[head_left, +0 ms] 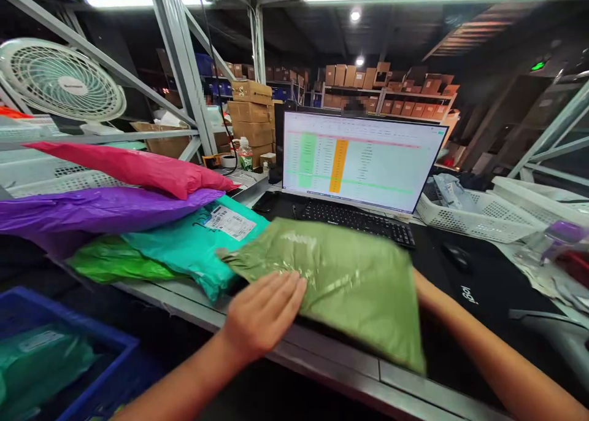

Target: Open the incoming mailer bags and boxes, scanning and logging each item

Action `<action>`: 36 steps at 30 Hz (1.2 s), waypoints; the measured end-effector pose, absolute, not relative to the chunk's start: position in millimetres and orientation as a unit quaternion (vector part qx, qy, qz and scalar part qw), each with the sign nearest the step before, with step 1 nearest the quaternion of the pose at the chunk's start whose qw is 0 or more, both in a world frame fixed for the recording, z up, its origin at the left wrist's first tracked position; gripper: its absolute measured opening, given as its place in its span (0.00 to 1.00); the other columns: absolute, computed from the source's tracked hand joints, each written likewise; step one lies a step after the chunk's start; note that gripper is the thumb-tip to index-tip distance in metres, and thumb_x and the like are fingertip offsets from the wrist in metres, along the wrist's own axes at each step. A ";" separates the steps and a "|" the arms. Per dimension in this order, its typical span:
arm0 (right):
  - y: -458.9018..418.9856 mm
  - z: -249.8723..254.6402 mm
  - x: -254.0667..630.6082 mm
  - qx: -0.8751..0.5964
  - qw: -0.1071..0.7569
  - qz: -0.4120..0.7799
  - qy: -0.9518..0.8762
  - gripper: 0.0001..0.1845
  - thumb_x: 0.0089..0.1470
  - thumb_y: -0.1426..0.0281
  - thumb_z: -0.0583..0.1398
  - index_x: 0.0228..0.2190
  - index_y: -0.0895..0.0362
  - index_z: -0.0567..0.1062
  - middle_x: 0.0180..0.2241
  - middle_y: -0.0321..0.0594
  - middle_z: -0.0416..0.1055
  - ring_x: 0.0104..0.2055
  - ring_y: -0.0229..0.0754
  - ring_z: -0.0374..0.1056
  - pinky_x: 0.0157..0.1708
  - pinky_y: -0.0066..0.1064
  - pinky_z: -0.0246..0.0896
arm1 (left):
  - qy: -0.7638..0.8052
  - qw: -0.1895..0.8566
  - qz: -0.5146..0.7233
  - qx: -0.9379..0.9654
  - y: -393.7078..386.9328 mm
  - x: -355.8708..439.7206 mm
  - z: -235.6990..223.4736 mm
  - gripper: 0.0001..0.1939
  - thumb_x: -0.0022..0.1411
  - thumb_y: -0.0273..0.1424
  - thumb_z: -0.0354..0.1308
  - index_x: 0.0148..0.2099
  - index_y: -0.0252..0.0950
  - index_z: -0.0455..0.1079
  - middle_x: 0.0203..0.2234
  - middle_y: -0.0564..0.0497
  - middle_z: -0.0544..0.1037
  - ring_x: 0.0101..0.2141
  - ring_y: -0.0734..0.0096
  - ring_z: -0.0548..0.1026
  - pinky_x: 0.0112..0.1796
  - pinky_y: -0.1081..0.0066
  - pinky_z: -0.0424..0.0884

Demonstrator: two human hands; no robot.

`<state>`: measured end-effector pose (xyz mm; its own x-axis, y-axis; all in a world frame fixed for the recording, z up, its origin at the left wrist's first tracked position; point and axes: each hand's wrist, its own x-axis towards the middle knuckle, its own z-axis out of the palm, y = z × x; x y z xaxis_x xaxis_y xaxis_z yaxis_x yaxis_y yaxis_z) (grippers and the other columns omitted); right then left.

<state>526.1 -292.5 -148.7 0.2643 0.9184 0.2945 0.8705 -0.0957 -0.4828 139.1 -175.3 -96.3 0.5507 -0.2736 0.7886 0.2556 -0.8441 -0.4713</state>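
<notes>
An olive-green plastic mailer bag (340, 280) lies slanted on the black desk mat in front of the keyboard (354, 217). My left hand (262, 313) rests flat on its near left corner, fingers stretched out together. My right forearm (483, 341) runs under the bag's right edge; the right hand itself is hidden beneath the bag. A teal mailer (193, 243) with a white shipping label lies just left of it.
Pink (138, 166), purple (92, 212) and bright green (110, 261) mailers are stacked at left. A monitor (359, 160) stands behind the keyboard. White baskets (478, 215) sit at right, a mouse (455, 255) on the mat, a blue crate (59, 347) at lower left, a fan (59, 80) on the shelf.
</notes>
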 end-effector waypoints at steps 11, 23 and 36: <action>-257.1 -147.3 537.7 -0.776 0.136 0.144 -0.598 0.14 0.50 0.73 0.60 0.39 0.58 0.82 0.41 0.46 0.79 0.43 0.46 0.74 0.45 0.33 0.69 | -0.169 0.118 -0.352 -0.913 -188.5 99.8 -164.0 0.25 0.72 0.47 0.52 0.55 0.31 0.74 0.54 0.37 0.78 0.53 0.52 0.77 0.55 0.52 0.75; -309.2 -46.2 509.6 -0.829 0.110 0.068 -0.545 0.28 0.65 0.49 0.49 0.41 0.53 0.82 0.40 0.43 0.81 0.41 0.51 0.76 0.38 0.36 0.68 | -0.353 -0.272 -0.367 -0.817 -225.0 101.1 -185.4 0.12 0.63 0.35 0.61 0.46 0.39 0.80 0.39 0.45 0.77 0.41 0.61 0.80 0.43 0.64 0.80; -269.4 -27.8 367.6 -0.592 -0.173 -0.120 -0.778 0.19 0.70 0.59 0.53 0.37 0.57 0.79 0.31 0.46 0.78 0.33 0.44 0.75 0.27 0.32 0.47 | -0.303 -0.178 -0.384 -0.854 -275.4 128.7 -213.2 0.03 0.64 0.25 0.61 0.36 0.35 0.75 0.33 0.47 0.75 0.33 0.65 0.80 0.35 0.68 0.81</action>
<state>367.6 -269.4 -27.8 -0.2390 0.9627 -0.1270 0.8801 0.2700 0.3906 128.7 -275.4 -213.2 0.5212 0.6540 0.5482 0.3802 -0.7531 0.5370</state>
